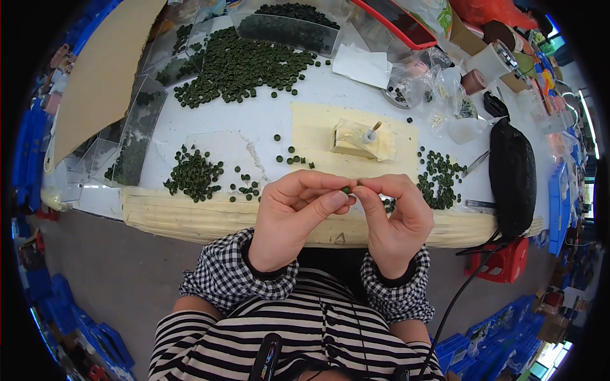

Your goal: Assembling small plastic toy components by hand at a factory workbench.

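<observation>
My left hand (296, 214) and my right hand (394, 216) meet fingertip to fingertip over the near edge of the white table (267, 117). Between them they pinch one small dark green ring (346, 189). Just beyond the hands, a small taped block with a metal post (363, 138) stands on a cream mat (318, 127). Small heaps of the same green rings lie to the left (194, 174) and to the right (440, 179) of the hands. A much larger heap of green rings (244, 63) covers the far part of the table.
Clear plastic trays with rings (130, 152) line the left side, beside a sheet of brown cardboard (98, 70). A black pouch (512, 178) lies at the right, with tape rolls (492, 60) and plastic bags behind it. Below right stands a red stool (505, 260); blue crates (60, 305) sit on the floor.
</observation>
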### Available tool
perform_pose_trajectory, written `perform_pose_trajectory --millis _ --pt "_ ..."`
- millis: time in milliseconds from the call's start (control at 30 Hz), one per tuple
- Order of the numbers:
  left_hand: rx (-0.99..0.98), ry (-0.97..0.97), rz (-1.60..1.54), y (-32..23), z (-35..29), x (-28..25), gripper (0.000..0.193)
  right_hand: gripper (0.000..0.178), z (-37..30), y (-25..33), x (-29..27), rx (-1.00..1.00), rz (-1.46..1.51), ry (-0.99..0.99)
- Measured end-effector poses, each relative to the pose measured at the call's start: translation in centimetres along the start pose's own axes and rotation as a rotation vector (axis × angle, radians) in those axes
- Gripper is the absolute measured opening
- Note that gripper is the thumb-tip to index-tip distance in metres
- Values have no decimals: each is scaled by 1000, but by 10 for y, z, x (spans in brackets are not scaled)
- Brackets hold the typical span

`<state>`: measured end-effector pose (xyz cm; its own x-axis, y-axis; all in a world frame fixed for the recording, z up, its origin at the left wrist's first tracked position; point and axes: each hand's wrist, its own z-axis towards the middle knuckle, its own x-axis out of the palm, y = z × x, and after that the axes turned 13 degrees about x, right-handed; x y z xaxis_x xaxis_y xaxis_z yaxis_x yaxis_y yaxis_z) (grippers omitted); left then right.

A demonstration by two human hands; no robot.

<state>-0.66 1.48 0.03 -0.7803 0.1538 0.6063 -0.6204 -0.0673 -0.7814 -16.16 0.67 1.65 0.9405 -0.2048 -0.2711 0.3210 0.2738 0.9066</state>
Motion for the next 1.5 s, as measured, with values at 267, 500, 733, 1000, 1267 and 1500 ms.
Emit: perform_pose_trajectory --millis 267,500,733,1000,1267,1500 --pt "11 -17 8 -3 3 -1 18 16 -1 -3 3 -29 -13 -16" --pt "165 23 236 -2 1 0 19 12 -4 -3 0 220 265 105" --pt "274 54 371 0 2 -1 19 12 -4 3 -2 121 81 77" --pt "271 46 405 -2 2 2 19 18 -9 10 0 -20 -136 -13" --pt "192 45 331 -4 3 -1 19 23 -12 12 -1 -59 -141 14" --pt "128 -14 198 -8 3 3 20 31 -13 10 -4 -11 -90 78"
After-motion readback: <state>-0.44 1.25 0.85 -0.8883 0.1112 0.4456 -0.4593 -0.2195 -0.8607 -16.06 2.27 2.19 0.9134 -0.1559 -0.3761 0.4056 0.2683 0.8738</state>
